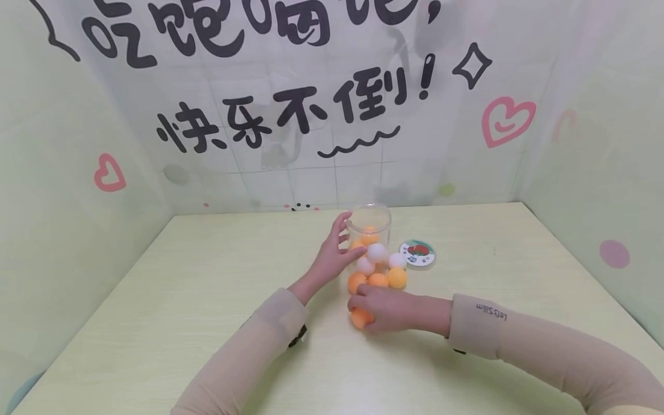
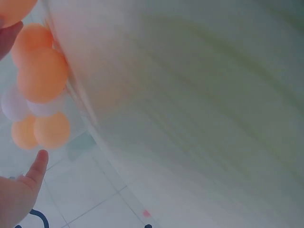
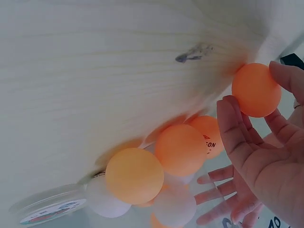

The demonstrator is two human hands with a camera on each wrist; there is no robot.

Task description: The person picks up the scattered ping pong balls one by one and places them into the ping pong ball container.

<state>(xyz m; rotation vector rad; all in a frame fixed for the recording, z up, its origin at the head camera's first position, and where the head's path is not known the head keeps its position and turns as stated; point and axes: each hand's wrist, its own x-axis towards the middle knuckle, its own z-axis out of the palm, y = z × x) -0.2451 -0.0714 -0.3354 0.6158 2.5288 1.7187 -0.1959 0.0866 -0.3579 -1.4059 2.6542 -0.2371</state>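
Observation:
An upright clear jar (image 1: 369,216) stands toward the back of the table with orange and white ping-pong balls seen in its lower part. My left hand (image 1: 334,253) is at the jar's left side, thumb across the front and fingers spread; the right wrist view shows these fingers fairly straight. Low over the front of the group, my right hand (image 1: 386,308) pinches an orange ping-pong ball (image 3: 256,90) between thumb and fingers. Several more balls gather before the jar, among them a yellow-orange ball (image 1: 397,278) and a white ball (image 1: 397,261). Whether some white balls are inside cannot be told.
A round lid (image 1: 417,253) with a red and green picture lies right of the jar, close to the white ball. The pale wooden table (image 1: 233,271) ends at a printed sheet (image 1: 290,173) behind, with more sheets at both sides.

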